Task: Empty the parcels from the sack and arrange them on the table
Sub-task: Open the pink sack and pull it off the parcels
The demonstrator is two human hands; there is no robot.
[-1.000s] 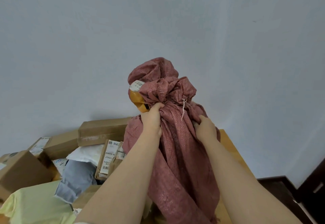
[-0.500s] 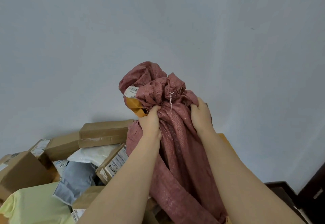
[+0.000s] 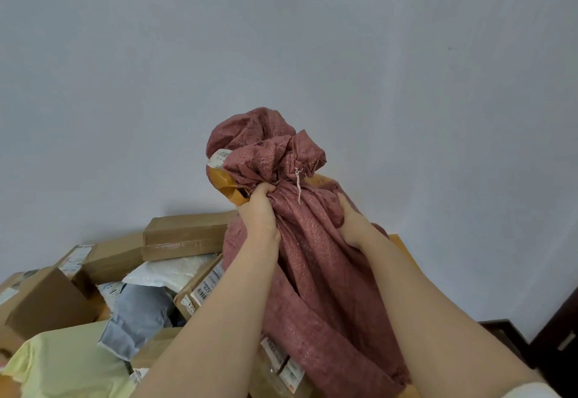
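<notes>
A dull red woven sack (image 3: 316, 260) is held upended above the table, its bunched bottom at the top. My left hand (image 3: 261, 214) grips the bunched fabric on the left side. My right hand (image 3: 353, 224) grips the cloth on the right. A yellow-taped parcel (image 3: 223, 183) with a white label pokes out beside the bunch, above my left hand. Several parcels lie heaped on the table to the left: brown cartons (image 3: 184, 236), a white mailer (image 3: 170, 272), a grey mailer (image 3: 137, 313) and a pale yellow bag (image 3: 65, 363). Labelled boxes (image 3: 280, 363) show under the sack's lower end.
A plain pale wall fills the background. A strip of the wooden table (image 3: 402, 246) shows to the right of the sack. Dark furniture (image 3: 556, 341) stands at the lower right, beyond the table edge.
The sack and both hands have shifted a little, first left, then back. My right hand slid slightly lower on the cloth. A labelled carton under my left forearm has tipped flatter.
</notes>
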